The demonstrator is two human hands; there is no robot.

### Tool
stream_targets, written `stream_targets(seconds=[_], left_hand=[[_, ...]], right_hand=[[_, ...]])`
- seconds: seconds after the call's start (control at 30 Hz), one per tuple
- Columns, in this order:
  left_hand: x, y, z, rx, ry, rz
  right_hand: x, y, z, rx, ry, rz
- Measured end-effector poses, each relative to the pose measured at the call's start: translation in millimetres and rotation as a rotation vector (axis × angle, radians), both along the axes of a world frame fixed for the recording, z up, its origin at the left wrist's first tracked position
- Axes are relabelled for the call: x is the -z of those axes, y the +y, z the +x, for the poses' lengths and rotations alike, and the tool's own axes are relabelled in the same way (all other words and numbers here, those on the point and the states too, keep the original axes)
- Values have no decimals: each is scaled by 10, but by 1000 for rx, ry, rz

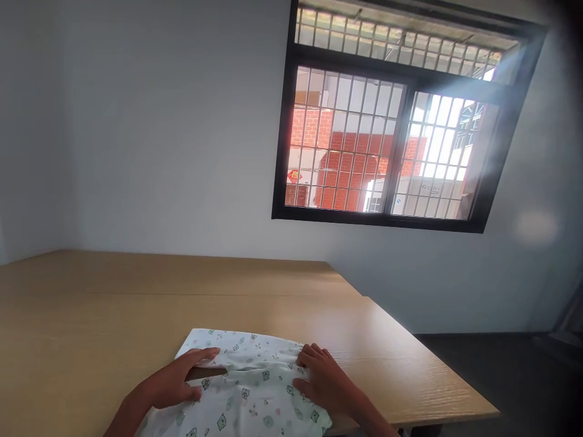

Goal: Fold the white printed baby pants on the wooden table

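A white cloth piece [262, 403] printed with small green animal faces and leaves lies on the table's near edge. It looks like a garment, in two layers or legs, with a narrow gap at the left where the wood shows through. My left hand [175, 379] rests on its left side, fingers stretched over the far part and thumb apart on the near part. At the right edge, my right hand [323, 379] has its fingers curled onto the fabric, which is wrinkled there. The cloth's lower end runs out of the picture.
The wooden table [113, 328] stretches left and back, with a seam across it. Its right edge slants toward me, with dark floor [478, 364] beyond. Behind stand a grey wall [173, 133] and a barred window [355, 145] with a black frame.
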State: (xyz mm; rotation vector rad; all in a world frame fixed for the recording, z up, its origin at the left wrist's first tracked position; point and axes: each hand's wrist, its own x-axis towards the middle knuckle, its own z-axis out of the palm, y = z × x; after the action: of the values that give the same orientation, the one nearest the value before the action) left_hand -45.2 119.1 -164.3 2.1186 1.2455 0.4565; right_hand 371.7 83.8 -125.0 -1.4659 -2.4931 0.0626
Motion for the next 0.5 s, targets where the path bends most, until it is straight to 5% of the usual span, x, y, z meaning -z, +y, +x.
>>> stream_targets(seconds=[0.33, 0.5], left_hand=[[149, -305, 103, -127, -149, 231], [-357, -493, 82, -87, -260, 206]], right_hand=[[10, 0, 155, -89, 335, -71], [-388, -62, 182, -56, 588, -99]])
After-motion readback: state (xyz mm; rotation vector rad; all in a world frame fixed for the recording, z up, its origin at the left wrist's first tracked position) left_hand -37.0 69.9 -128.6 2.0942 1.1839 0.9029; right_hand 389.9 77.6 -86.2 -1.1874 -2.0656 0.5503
